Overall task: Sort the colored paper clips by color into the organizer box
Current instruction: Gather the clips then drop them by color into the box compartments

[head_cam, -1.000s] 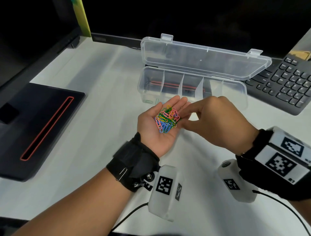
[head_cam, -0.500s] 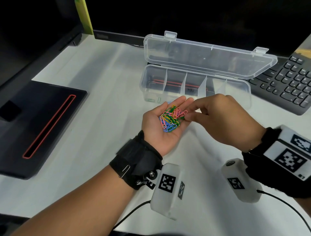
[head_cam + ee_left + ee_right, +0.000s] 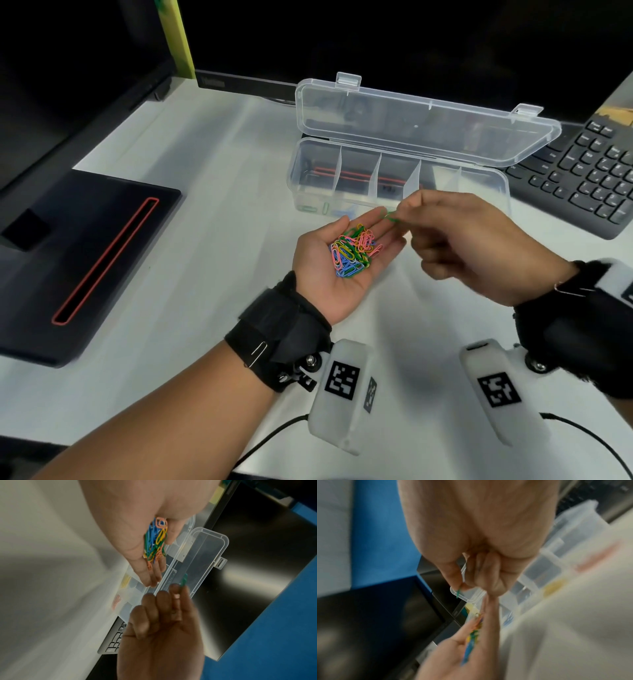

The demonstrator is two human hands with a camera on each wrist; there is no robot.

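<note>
My left hand (image 3: 342,260) lies palm up with straight fingers, carrying a pile of colored paper clips (image 3: 352,251) in pink, green, yellow and blue; the pile (image 3: 155,545) also shows in the left wrist view. My right hand (image 3: 404,210) pinches a single green paper clip (image 3: 390,216) between thumb and forefinger, just above the left fingertips. The same green clip (image 3: 183,580) (image 3: 458,594) shows in both wrist views. Behind the hands stands the clear organizer box (image 3: 486,178), lid open, with several compartments. A few green and blue clips lie in its leftmost compartments.
A black keyboard (image 3: 589,168) lies at the right, behind the box. A dark laptop with a red stripe (image 3: 85,260) sits at the left. Monitors (image 3: 376,37) stand along the back edge of the white table (image 3: 205,212).
My right hand has picked a green clip out of the pile and lifted it up and away toward the box. The left palm has stayed in place.
</note>
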